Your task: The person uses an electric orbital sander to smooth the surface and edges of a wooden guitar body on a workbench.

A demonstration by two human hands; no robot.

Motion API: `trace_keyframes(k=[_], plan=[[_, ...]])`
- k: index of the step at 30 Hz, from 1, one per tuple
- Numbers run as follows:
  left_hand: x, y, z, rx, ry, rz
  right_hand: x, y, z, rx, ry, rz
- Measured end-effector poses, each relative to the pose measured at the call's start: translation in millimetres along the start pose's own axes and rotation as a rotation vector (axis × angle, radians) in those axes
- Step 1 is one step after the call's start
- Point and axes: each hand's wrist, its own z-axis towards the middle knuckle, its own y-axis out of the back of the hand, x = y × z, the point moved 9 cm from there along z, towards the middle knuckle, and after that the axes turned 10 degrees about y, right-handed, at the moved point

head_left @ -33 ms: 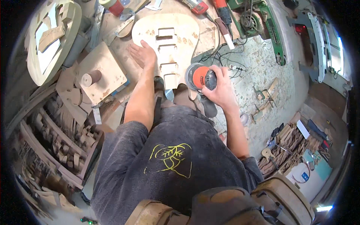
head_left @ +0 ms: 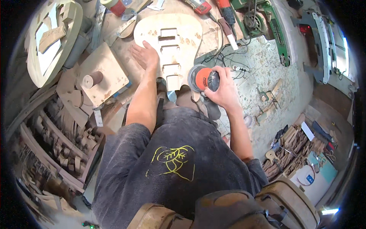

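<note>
A pale wooden electric guitar body lies on the bench with its neck end toward me. Several rectangular cavities are cut down its middle, and brown knots dot its face. My left hand rests against its left edge, fingers stretched out and holding nothing. My right hand is wrapped round an orange and black disc sander. The sander is tilted, its round pad beside the right edge of the body near the lower horn. Where exactly the pad meets the wood is hidden.
A spool-like wooden cylinder sits on a square board at left. Power tools, including a red one, lie at the far edge beside a green machine. Cables trail right over the floor. Wood offcuts fill a bin lower left.
</note>
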Motion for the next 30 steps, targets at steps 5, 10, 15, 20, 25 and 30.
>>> trace_keyframes(k=[5,10,15,20,25,30], plan=[[-1,-1,-1,0.0,-0.017,-0.008,-3,-7,5,-0.026,-0.005,0.027],[-2,-1,1,-0.051,-0.001,0.018,12,-14,18,0.084,0.041,-0.022],[-2,-1,0,-0.005,0.035,0.041,10,-26,30,0.135,0.07,-0.085],[-5,-2,-2,-0.02,0.026,0.071,-12,-38,40,0.051,0.042,-0.052],[-2,2,-2,-0.049,0.03,0.1,-28,-35,79,0.034,-0.01,-0.11],[-5,0,-2,-0.052,0.034,0.089,-55,-4,148,-0.052,-0.014,-0.143]])
